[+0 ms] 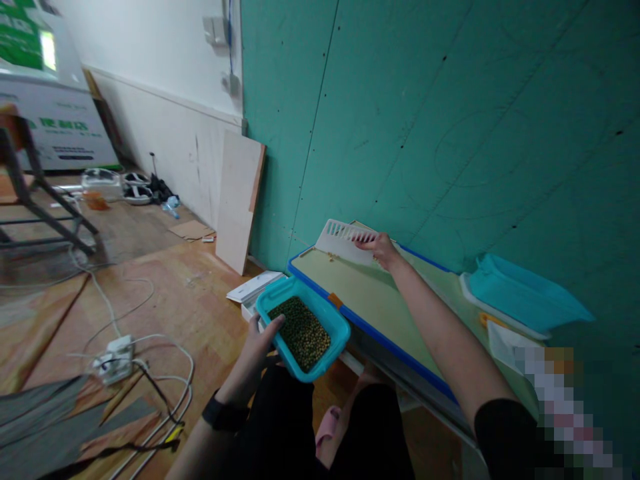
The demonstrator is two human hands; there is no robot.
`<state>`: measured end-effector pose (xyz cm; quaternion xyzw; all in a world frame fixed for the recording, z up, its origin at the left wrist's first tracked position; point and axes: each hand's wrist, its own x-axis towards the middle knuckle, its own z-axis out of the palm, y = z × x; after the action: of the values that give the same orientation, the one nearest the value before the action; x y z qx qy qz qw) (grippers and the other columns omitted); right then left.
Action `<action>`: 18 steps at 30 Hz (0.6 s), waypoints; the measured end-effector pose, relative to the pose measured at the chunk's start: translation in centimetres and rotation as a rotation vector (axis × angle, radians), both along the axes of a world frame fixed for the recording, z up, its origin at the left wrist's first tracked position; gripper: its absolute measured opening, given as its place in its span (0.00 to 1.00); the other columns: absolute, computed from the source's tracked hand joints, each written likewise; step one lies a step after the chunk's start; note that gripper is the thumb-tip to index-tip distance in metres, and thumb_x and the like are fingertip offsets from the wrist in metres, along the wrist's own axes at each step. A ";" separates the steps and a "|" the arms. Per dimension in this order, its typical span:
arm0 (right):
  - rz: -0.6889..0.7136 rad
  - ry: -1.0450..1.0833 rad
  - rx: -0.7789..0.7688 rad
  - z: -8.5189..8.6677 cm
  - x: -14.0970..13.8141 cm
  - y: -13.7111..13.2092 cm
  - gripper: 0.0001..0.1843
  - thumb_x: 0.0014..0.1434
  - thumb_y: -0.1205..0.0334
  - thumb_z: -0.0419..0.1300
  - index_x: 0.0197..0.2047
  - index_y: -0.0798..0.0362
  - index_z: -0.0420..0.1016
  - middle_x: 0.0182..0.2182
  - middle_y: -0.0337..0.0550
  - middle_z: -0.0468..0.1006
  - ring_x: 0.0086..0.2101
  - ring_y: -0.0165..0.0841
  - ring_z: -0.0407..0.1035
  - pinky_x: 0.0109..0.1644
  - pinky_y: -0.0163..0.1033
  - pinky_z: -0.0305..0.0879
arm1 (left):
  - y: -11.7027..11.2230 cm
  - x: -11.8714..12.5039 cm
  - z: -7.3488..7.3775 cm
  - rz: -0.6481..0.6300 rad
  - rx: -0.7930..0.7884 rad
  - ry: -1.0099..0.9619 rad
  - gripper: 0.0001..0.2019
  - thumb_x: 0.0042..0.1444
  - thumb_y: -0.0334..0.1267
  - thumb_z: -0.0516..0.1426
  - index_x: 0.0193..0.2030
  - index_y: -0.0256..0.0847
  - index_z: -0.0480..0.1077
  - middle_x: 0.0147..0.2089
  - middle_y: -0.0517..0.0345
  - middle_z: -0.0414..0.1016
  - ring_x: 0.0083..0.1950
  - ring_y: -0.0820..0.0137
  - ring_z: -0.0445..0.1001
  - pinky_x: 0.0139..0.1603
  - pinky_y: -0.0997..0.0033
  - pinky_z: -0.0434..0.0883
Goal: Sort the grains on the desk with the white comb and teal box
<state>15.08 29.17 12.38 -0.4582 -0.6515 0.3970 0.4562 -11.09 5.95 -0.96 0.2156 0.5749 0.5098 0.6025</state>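
Observation:
My left hand (260, 347) grips the near rim of a teal plastic tub (336, 328) filled with small green beans (300, 333), held off the left end of the table. My right hand (383, 250) reaches across the table and is closed on the edge of a white slotted plastic basket (340, 239) that leans against the teal wall. A black band sits on my left wrist.
The table (365, 300) has a pale green top with a blue rim. A teal tub on a white tray (520, 293) lies at its right. White boxes (253, 288), a leaning wooden board (239, 200), a power strip (115, 357) and cables are on the wooden floor.

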 end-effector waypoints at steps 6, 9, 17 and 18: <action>0.037 0.048 -0.038 -0.1 -0.1 -0.1 0.24 0.26 0.50 0.80 0.28 0.53 0.83 0.34 0.46 0.85 0.41 0.44 0.79 0.51 0.49 0.73 | 0.0 0.0 0.3 0.003 0.001 -0.012 0.36 0.59 0.54 0.64 0.68 0.52 0.54 0.64 0.40 0.71 0.56 0.50 0.80 0.37 0.61 0.81; 0.064 0.044 -0.057 -0.2 0.0 -0.2 0.23 0.28 0.52 0.79 0.29 0.53 0.84 0.35 0.47 0.85 0.43 0.45 0.79 0.53 0.50 0.73 | 0.0 0.1 0.5 0.011 0.001 -0.010 0.34 0.60 0.53 0.64 0.68 0.52 0.54 0.65 0.40 0.71 0.56 0.50 0.80 0.37 0.62 0.81; 0.090 0.033 -0.078 -0.3 0.5 -0.7 0.22 0.29 0.55 0.79 0.31 0.51 0.86 0.35 0.46 0.86 0.41 0.46 0.80 0.51 0.50 0.73 | 0.2 0.1 0.4 0.025 -0.032 0.013 0.36 0.59 0.53 0.64 0.69 0.51 0.54 0.61 0.40 0.74 0.50 0.52 0.82 0.34 0.62 0.80; 0.094 0.031 -0.080 -0.3 0.6 -0.9 0.22 0.29 0.55 0.79 0.32 0.51 0.86 0.35 0.46 0.86 0.41 0.46 0.80 0.51 0.50 0.72 | 0.2 0.1 0.3 0.019 -0.034 0.018 0.36 0.59 0.53 0.64 0.70 0.51 0.54 0.61 0.40 0.74 0.48 0.53 0.83 0.33 0.63 0.80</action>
<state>15.68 28.31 12.04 -0.4386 -0.6488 0.4508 0.4283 -11.03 6.13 -0.62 0.2044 0.5909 0.5039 0.5960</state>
